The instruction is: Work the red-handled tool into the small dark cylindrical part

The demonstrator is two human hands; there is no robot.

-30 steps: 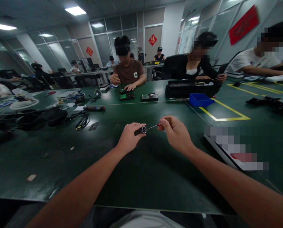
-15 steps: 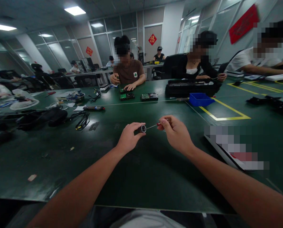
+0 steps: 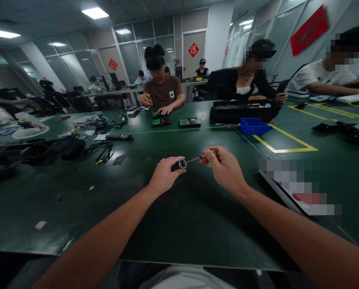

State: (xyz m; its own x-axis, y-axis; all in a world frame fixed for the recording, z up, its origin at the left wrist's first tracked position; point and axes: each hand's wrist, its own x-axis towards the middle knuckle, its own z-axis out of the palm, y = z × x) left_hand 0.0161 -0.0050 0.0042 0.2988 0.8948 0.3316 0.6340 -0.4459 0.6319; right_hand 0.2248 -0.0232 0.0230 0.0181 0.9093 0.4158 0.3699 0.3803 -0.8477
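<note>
- My left hand (image 3: 164,173) grips a black cylindrical housing (image 3: 176,165), thumb below and fingers above, narrowed to its width; the pale-ringed end faces my right.
- My right hand (image 3: 224,165) pinches the handle of a red-handled screwdriver (image 3: 201,157) between thumb and fingers, the thin shaft directed leftward at the ringed end.
- Location: both items are held up over the green tabletop (image 3: 182,228), in front of me, between my two hands.
- Contact: the shaft's tip reaches the housing's ringed end; whether it sits inside or only against the rim, I cannot tell.
- Step in hand, in my judgement: working the tip at that end while the left hand braces the housing.
- Next move, in my judgement, calls for a firm left grip, the shaft kept in line and light right-hand pressure; a slanted tip could slip off the rim.
</note>
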